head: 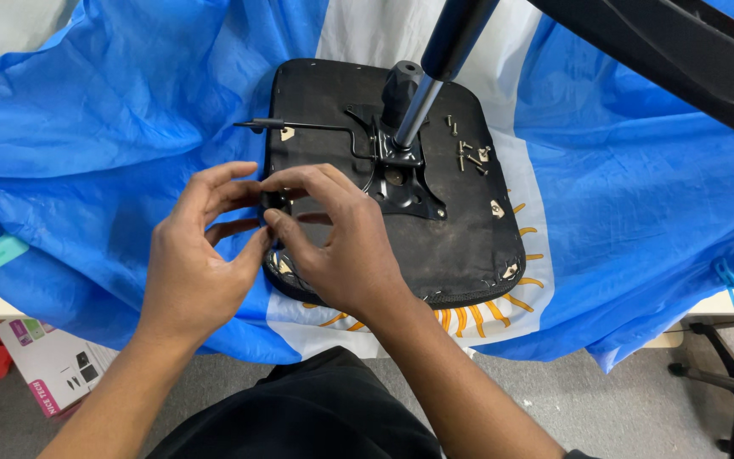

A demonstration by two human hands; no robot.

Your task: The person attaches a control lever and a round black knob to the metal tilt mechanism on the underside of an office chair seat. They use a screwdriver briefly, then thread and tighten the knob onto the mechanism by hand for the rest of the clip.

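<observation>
Landmark: the upturned black seat pan (460,246). Nearest the camera, below its near edge, were grey floor, a dark garment, and a white and pink cardboard box (53,361) off to the near left; what the box held couldn't be seen. Left hand (193,255) sat at the pan's near-left edge, fingers curled, thumb and fingertips pinched toward a small dark part (275,202). Right hand (333,238) lay over the same corner, its index finger and thumb closed on that part; whether the left hand actually gripped it, I couldn't tell. Pan rested on a blue and white cloth (112,119) with a yellow sun print showing under the near edge; open cloth left and right of the pan. At the pan's centre: metal mounting plate (401,183) with a gas-lift column (422,98) rising from it. A thin lever rod (299,127) stuck out past the left edge. Loose screws (469,153) lay right of the plate. A black chair part (681,51) overhung the far-right corner.
</observation>
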